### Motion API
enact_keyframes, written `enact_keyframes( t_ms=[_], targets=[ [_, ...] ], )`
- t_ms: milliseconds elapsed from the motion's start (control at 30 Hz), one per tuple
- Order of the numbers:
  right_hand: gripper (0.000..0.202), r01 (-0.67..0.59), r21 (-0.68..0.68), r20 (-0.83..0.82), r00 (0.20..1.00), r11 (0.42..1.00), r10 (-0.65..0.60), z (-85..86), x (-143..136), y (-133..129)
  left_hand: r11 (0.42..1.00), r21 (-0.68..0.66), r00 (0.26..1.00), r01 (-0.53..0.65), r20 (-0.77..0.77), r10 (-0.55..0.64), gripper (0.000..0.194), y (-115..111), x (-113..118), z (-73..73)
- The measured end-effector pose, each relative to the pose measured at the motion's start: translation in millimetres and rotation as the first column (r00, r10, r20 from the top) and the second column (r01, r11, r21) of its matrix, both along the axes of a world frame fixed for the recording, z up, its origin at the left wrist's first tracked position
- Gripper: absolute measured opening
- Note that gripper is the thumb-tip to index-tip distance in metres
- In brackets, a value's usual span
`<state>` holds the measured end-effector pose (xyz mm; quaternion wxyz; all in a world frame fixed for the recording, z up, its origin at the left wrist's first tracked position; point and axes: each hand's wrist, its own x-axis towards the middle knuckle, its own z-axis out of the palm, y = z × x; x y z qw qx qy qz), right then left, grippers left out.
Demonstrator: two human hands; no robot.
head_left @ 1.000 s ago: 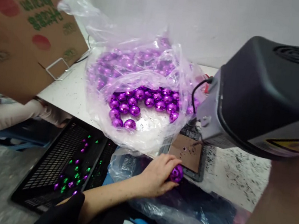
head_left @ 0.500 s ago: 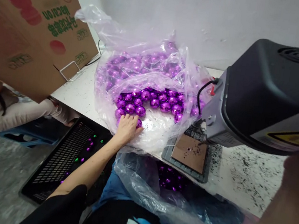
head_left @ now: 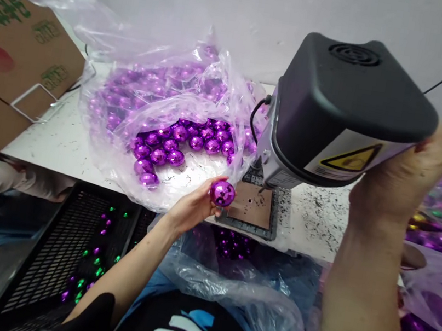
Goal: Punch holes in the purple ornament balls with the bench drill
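Plastic, clear and crumpled, is lying at the near side, below the edge of the bench. To the left, a black crate is holding small green and purple pieces. The left hand is curling its fingers round a purple ball, holding it at the bench's near edge, just left of a brown pad. At the right, the right hand is touching the rear of a black machine head; its fingers are mostly hiding behind it, so how far they are closing cannot be told. Farther left, an open clear bag is spilling more purple balls; a cardboard box is standing beyond its left side.
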<state>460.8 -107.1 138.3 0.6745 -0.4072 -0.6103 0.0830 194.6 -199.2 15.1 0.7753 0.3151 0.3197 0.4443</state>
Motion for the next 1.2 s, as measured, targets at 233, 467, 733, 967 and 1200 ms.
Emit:
enact_keyframes(
  t_ms=[233, 467, 733, 967, 1200],
  targets=[
    [0.049, 0.062, -0.058, -0.15, 0.986, 0.996, -0.07, 2.4, -8, -9, 0.964, 0.265, 0.878, -0.018, -0.458, 0.143, 0.049, 14, 31, -26.0],
    [0.055, 0.08, -0.08, -0.11, 0.99, 0.994, -0.088, 3.4, -8, -9, 0.805, 0.575, 0.583, 0.149, -0.709, 0.398, 0.046, 28, 47, -41.6],
    [0.058, 0.089, -0.05, -0.084, 0.992, 0.995, -0.093, 5.9, -9, -10, 0.616, 0.726, 0.412, 0.304, -0.684, 0.603, 0.053, 37, 65, -46.0],
    [0.054, 0.081, -0.067, -0.109, 0.99, 0.994, -0.088, 5.2, -10, -12, 0.675, 0.663, 0.411, 0.325, -0.741, 0.531, 0.049, 36, 79, -45.2],
    [0.052, 0.081, -0.03, -0.071, 0.994, 0.996, -0.083, 2.2, -10, -11, 0.644, 0.684, 0.425, 0.342, -0.724, 0.543, 0.042, 30, 83, -48.1]
  ],
)
